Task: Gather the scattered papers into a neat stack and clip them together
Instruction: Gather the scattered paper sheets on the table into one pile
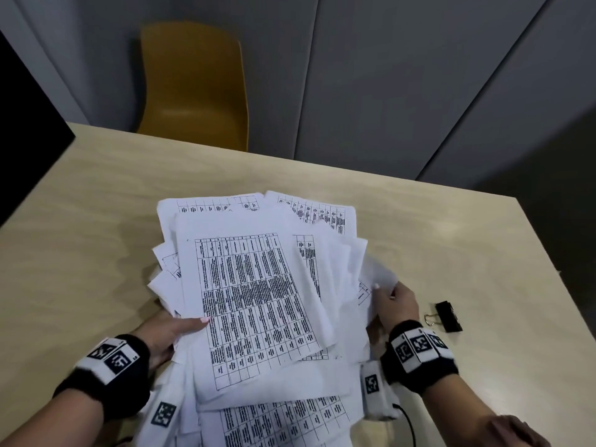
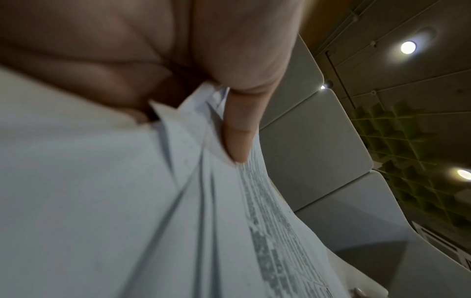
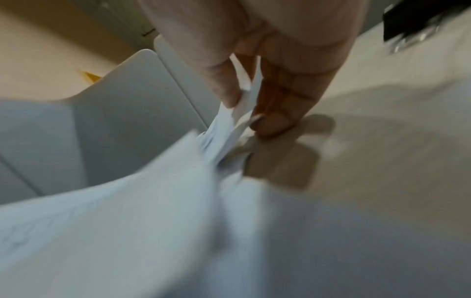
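Note:
A loose, uneven pile of white papers [image 1: 254, 285] printed with tables is held over the near middle of the wooden table [image 1: 113, 201]. My left hand [image 1: 171, 330] grips the pile's left edge, thumb on top and fingers underneath. In the left wrist view the thumb [image 2: 239, 129] presses down on the fanned sheets [image 2: 127, 201]. My right hand [image 1: 393, 304] pinches the right edge of the pile; the right wrist view shows its fingers [image 3: 277, 119] closed on sheet corners [image 3: 229, 129]. A black binder clip [image 1: 448, 316] lies on the table just right of my right hand.
A yellow chair [image 1: 193, 85] stands beyond the table's far edge, before grey wall panels. A dark object [image 1: 29, 130] covers the table's far left corner. A black cable [image 1: 408, 421] runs off the near edge by my right wrist.

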`<state>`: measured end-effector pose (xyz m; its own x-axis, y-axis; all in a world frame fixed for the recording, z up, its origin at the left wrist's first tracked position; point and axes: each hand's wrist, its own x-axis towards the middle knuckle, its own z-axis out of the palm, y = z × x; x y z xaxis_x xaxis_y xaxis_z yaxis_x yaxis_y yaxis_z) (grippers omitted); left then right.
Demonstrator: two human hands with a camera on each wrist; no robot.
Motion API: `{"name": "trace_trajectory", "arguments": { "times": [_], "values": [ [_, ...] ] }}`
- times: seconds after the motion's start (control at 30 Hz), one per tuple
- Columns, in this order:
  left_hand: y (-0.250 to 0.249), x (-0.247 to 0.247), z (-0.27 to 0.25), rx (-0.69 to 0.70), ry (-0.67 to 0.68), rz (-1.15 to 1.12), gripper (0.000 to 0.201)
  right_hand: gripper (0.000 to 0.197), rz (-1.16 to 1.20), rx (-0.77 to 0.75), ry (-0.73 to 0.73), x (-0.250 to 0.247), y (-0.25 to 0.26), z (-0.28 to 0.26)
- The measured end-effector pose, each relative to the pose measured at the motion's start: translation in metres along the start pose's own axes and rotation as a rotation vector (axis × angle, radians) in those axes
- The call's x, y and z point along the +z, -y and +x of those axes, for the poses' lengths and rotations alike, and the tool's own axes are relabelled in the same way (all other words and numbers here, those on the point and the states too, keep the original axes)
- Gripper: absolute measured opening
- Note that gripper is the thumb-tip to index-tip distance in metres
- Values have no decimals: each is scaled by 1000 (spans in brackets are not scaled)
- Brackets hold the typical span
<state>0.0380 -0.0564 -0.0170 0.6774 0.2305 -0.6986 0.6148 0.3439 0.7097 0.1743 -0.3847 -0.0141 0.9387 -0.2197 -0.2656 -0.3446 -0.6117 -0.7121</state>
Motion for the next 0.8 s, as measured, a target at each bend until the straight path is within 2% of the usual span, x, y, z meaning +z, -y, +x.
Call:
{"name": "trace_trajectory", "arguments": {
  "times": [0.1, 0.27, 0.4, 0.5, 0.6, 0.67, 0.7, 0.8],
  "values": [
    [-1, 1, -3, 4, -2, -16, 24, 16, -84, -96, -56, -13, -10, 5],
    [-4, 0, -6, -19, 10, -17, 22, 13, -55, -133, 87, -17, -8, 14],
    [-3, 0, -6, -44, 17, -11, 27, 17, 32, -121, 126, 7, 8, 13],
    [0, 2, -4, -12, 1, -10, 48, 29, 84, -137, 181, 29, 17, 2],
    [-1, 8, -9, 24, -91, 51, 32, 32, 64, -109, 114, 28, 16, -1],
    [-3, 10, -10, 0, -113, 68, 34, 41, -26, -91, 42, 17, 8, 3],
    [-4, 9, -10, -6, -110, 49, 37, 41, -66, -81, 53, 11, 2, 3],
    [-2, 3, -7, -37, -103, -10, 38, 23, -168, -60, 182, -1, -13, -10]
  ]
}}
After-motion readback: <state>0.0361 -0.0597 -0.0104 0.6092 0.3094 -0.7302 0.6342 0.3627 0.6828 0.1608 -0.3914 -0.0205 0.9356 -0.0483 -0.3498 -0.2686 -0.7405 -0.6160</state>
